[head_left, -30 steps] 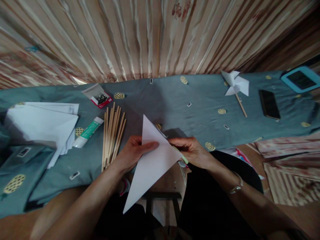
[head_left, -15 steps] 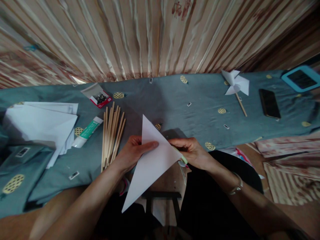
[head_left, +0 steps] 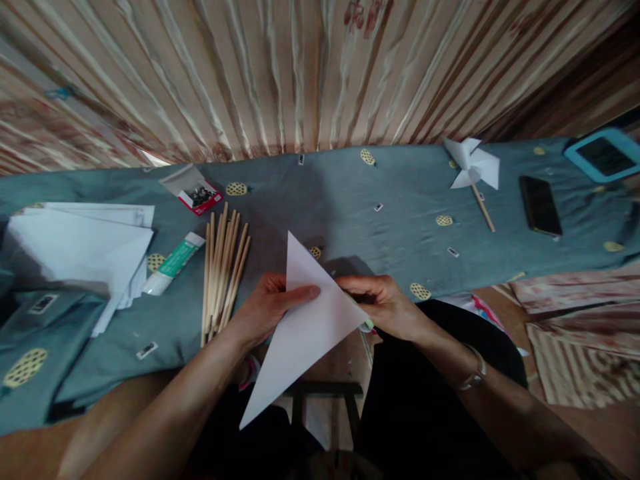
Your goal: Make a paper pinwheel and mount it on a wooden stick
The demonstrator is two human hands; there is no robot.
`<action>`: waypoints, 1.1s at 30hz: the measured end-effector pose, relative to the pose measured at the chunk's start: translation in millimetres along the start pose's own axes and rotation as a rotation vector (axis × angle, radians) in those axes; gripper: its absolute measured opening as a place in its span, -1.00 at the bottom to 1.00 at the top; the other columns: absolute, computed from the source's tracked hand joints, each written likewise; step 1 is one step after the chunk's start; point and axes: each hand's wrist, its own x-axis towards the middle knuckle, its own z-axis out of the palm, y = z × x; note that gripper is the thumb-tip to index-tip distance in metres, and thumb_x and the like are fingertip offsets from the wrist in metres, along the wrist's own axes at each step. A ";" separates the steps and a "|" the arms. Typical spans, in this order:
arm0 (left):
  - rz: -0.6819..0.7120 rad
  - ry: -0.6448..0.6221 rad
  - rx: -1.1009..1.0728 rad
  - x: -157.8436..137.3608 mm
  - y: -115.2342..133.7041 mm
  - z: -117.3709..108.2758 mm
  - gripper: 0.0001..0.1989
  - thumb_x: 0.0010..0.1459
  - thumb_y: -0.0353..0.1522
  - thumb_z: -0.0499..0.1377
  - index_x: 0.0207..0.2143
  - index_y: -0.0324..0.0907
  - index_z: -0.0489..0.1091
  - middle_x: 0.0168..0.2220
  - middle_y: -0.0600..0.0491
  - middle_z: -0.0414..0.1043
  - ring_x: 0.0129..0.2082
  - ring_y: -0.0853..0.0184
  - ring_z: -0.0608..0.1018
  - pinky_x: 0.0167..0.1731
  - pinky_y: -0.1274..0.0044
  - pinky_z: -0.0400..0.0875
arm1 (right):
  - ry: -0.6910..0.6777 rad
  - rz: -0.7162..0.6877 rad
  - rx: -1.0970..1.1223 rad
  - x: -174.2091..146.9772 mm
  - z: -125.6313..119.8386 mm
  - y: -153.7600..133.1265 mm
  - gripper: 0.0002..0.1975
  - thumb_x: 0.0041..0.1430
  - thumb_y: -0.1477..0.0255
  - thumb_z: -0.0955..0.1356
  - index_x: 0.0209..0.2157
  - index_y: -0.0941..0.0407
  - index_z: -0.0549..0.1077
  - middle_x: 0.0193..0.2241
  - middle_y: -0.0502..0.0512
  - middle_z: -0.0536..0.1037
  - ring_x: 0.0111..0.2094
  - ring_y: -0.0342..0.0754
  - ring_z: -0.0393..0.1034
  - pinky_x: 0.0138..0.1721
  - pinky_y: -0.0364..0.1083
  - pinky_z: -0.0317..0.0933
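A white sheet of paper (head_left: pixel 310 327), folded to a triangle, is held in front of me at the table's near edge. My left hand (head_left: pixel 273 303) pinches it from the left, thumb on top and fingers underneath. At the paper's right edge, my right hand (head_left: pixel 383 303) is closed around a slim pale green tool (head_left: pixel 369 324). Only the tool's lower end shows below the fingers; the rest is hidden by hand and paper, so I cannot tell its kind. Left of my left hand lie several wooden sticks (head_left: pixel 223 267).
On the patterned tablecloth (head_left: pixel 340 193) are folded white papers (head_left: pixel 85 240), a glue stick (head_left: pixel 174 263) and an open red-and-white box (head_left: pixel 200 193) of small metal pieces. Farther right lie a paper pinwheel (head_left: pixel 473 167), a black phone (head_left: pixel 540 205) and a blue-framed device (head_left: pixel 605 155).
The pale green tool has slid up along the paper's edge, so less of its end shows. The paper and my left hand have shifted very slightly.
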 end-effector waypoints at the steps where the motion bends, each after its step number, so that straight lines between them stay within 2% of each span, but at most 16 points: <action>1: 0.001 -0.002 -0.005 0.1 0.0 -0.1 -0.74 -0.19 -0.25 0.44 -0.48 -0.24 0.58 -0.52 0.00 0.58 -0.61 0.39 0.51 -0.60 0.60 0.34 | 0.004 0.001 -0.009 -0.2 -0.2 -0.3 -0.61 0.05 0.14 0.49 -0.11 0.02 0.62 -0.22 0.03 0.68 -0.18 -0.07 0.56 -0.06 -0.07 0.41; 6: -0.007 0.000 -0.030 0.6 0.4 0.5 -0.75 -0.21 -0.27 0.45 -0.48 -0.24 0.58 -0.53 0.01 0.58 -0.61 0.39 0.52 -0.59 0.60 0.36 | 0.008 0.017 -0.014 -0.6 1.4 -1.6 -0.61 0.07 0.12 0.47 -0.12 0.04 0.62 -0.23 0.05 0.68 -0.17 -0.03 0.57 -0.03 -0.04 0.41; 12: -0.002 -0.004 -0.027 0.3 1.1 1.8 -0.74 -0.21 -0.26 0.46 -0.49 -0.26 0.57 -0.55 0.01 0.56 -0.62 0.40 0.51 -0.60 0.61 0.36 | 0.020 0.004 -0.070 0.0 -0.6 3.0 -0.59 0.10 0.12 0.45 -0.11 0.08 0.60 -0.25 0.06 0.67 -0.22 -0.05 0.56 -0.13 -0.09 0.41; 14: 0.003 0.011 -0.035 0.3 2.9 -0.4 -0.73 -0.23 -0.27 0.47 -0.50 -0.26 0.56 -0.55 0.00 0.57 -0.62 0.38 0.52 -0.61 0.60 0.37 | 0.101 0.013 -0.222 0.2 -10.6 4.5 -0.55 0.11 0.13 0.44 -0.06 0.12 0.57 -0.30 0.09 0.67 -0.32 -0.05 0.55 -0.25 -0.10 0.41; 16: 0.049 0.077 -0.062 0.7 6.6 -4.5 -0.73 -0.26 -0.29 0.48 -0.52 -0.26 0.55 -0.57 0.01 0.56 -0.62 0.37 0.53 -0.61 0.60 0.40 | 0.271 0.031 -0.499 0.2 -26.0 4.9 -0.49 0.10 0.17 0.45 0.02 0.16 0.51 -0.36 0.11 0.65 -0.43 -0.05 0.51 -0.36 -0.11 0.36; 18: 0.155 0.212 -0.107 1.6 12.2 -10.1 -0.74 -0.26 -0.33 0.49 -0.52 -0.25 0.53 -0.59 0.04 0.54 -0.61 0.37 0.54 -0.58 0.60 0.44 | 0.447 0.050 -0.821 0.0 -43.1 4.1 -0.47 0.13 0.24 0.44 0.08 0.20 0.44 -0.30 0.17 0.65 -0.38 0.02 0.54 -0.32 -0.08 0.35; 20: 0.291 0.358 -0.166 3.0 18.9 -16.1 -0.77 -0.23 -0.37 0.48 -0.50 -0.23 0.52 -0.58 0.08 0.54 -0.58 0.37 0.56 -0.54 0.61 0.49 | 0.548 0.065 -1.079 -0.3 -57.9 2.9 -0.52 0.18 0.33 0.39 0.09 0.25 0.40 -0.27 0.24 0.65 -0.30 0.09 0.56 -0.28 -0.06 0.34; 22: 0.424 0.444 -0.224 4.8 25.1 -22.1 -0.80 -0.18 -0.40 0.45 -0.47 -0.22 0.51 -0.54 0.08 0.56 -0.54 0.35 0.58 -0.48 0.60 0.53 | 0.585 0.106 -1.277 -0.7 -67.5 1.2 -0.58 0.20 0.38 0.36 0.06 0.26 0.40 -0.29 0.27 0.65 -0.29 0.14 0.57 -0.29 -0.05 0.32; 25: 0.566 0.494 -0.284 7.1 30.4 -29.6 -0.89 -0.04 -0.41 0.38 -0.43 -0.21 0.51 -0.43 0.06 0.60 -0.42 0.33 0.61 -0.37 0.57 0.58 | 0.589 0.188 -1.487 -0.3 -72.2 -2.4 -0.63 0.21 0.40 0.35 0.04 0.22 0.43 -0.34 0.26 0.66 -0.32 0.16 0.58 -0.36 -0.07 0.27; 28: 0.605 0.485 -0.334 8.7 29.7 -33.6 -0.94 0.08 -0.46 0.30 -0.34 -0.16 0.50 -0.31 0.08 0.60 -0.31 0.36 0.60 -0.28 0.60 0.57 | 0.573 0.227 -1.582 1.6 -70.3 -6.6 -0.65 0.24 0.38 0.34 0.04 0.17 0.45 -0.35 0.25 0.66 -0.32 0.17 0.58 -0.39 -0.08 0.23; 33: 0.579 0.437 -0.413 11.1 23.9 -33.8 -0.92 0.22 -0.45 0.18 -0.28 -0.16 0.48 -0.25 0.07 0.57 -0.30 0.41 0.58 -0.28 0.62 0.55 | 0.607 0.297 -1.601 7.0 -67.8 -9.5 -0.65 0.22 0.35 0.37 -0.02 0.25 0.43 -0.38 0.28 0.66 -0.32 0.17 0.58 -0.41 -0.09 0.20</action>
